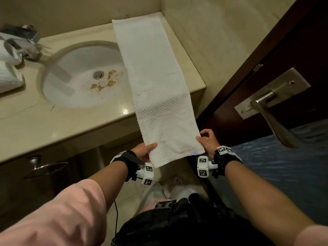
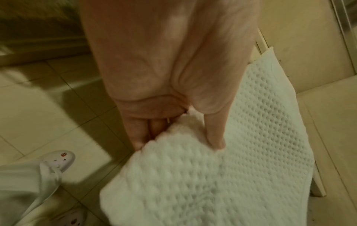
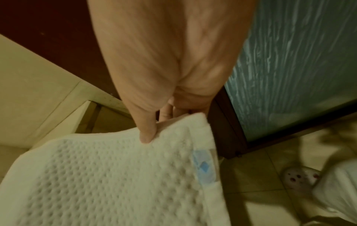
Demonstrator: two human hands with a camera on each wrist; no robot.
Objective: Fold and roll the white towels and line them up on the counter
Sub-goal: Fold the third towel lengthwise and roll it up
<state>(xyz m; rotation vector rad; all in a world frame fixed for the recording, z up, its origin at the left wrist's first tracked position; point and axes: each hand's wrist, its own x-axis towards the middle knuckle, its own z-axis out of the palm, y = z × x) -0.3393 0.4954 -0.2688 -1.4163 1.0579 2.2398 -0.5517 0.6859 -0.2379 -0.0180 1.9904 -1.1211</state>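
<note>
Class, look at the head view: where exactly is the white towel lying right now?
The towel lies lengthwise along the counter, right of the sink; its near end overhangs, held by the left hand and right hand.

I see a beige stone table (image 1: 74, 125) with a sunken basin (image 1: 79, 77) — the long white towel (image 1: 150, 77) lies across its right end, rolled towels (image 1: 8, 68) at the far left.
</note>
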